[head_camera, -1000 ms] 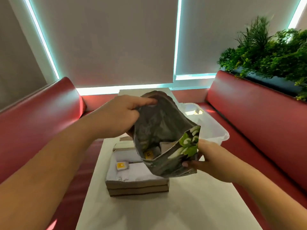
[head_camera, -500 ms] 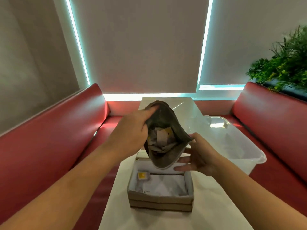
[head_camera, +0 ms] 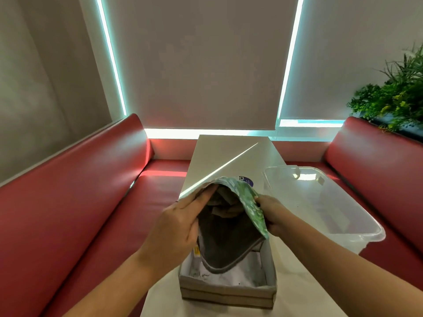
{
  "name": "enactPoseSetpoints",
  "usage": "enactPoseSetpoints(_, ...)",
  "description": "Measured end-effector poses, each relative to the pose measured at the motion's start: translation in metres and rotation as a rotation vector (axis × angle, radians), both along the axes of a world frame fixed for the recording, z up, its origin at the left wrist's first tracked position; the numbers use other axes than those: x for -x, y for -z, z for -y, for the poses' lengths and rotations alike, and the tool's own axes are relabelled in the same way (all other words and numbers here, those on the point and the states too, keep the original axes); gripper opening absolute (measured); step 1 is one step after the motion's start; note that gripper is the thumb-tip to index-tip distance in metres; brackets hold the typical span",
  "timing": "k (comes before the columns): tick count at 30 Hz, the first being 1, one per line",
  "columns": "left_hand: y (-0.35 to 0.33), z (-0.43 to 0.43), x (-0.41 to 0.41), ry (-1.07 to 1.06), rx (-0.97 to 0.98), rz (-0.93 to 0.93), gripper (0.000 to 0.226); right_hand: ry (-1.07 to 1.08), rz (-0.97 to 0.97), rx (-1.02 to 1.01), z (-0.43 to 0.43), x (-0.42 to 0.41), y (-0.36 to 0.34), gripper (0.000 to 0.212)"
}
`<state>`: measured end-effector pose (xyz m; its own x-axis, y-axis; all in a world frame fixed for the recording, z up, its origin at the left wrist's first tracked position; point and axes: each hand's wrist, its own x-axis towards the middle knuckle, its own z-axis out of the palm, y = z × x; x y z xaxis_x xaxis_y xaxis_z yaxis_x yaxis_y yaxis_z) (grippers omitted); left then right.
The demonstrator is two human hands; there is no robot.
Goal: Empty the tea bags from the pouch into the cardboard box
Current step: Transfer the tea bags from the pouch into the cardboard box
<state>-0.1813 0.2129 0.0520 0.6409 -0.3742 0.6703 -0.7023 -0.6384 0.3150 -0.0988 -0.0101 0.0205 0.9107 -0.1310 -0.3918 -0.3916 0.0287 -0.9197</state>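
The pouch (head_camera: 231, 239), green-printed outside and dark grey inside, is tipped with its open mouth down over the cardboard box (head_camera: 226, 294). My left hand (head_camera: 180, 225) grips its left side and my right hand (head_camera: 272, 213) grips its right side near the upturned bottom. Several tea bags (head_camera: 225, 203) still show inside the pouch near its raised end. The box stands on the white table (head_camera: 231, 156) and is lined with white paper; a tea bag with a yellow tag (head_camera: 196, 252) lies at its left wall.
A clear plastic tub (head_camera: 320, 202) sits on the table's right edge, close to my right hand. Red bench seats (head_camera: 91, 191) flank the table on both sides. A green plant (head_camera: 393, 97) stands behind the right bench.
The pouch has been tipped further, its mouth lowered into the box and its green outer side turned up. My right hand moved from under the pouch to its upper right side.
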Motion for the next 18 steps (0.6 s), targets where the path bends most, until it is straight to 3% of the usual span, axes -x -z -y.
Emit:
enactPoseSetpoints(6, -0.01, 0.001, 0.002, 0.067, -0.008, 0.257, 0.058, 0.034, 0.356, 0.049, -0.001, -0.018, -0.037, 0.022)
enactPoseSetpoints(12, -0.014, 0.011, -0.018, 0.002, 0.025, 0.238, 0.052, 0.072, 0.409, 0.17, 0.005, -0.035, -0.068, 0.019)
enactPoseSetpoints(15, -0.013, 0.012, -0.024, -0.004, 0.023, 0.256, 0.053, 0.063, 0.41, 0.137, 0.008, -0.042, -0.068, 0.021)
enactPoseSetpoints(18, -0.012, 0.015, -0.03, -0.031, 0.032, 0.207, 0.055, 0.033, 0.362, 0.276, 0.008, -0.046, -0.067, 0.021)
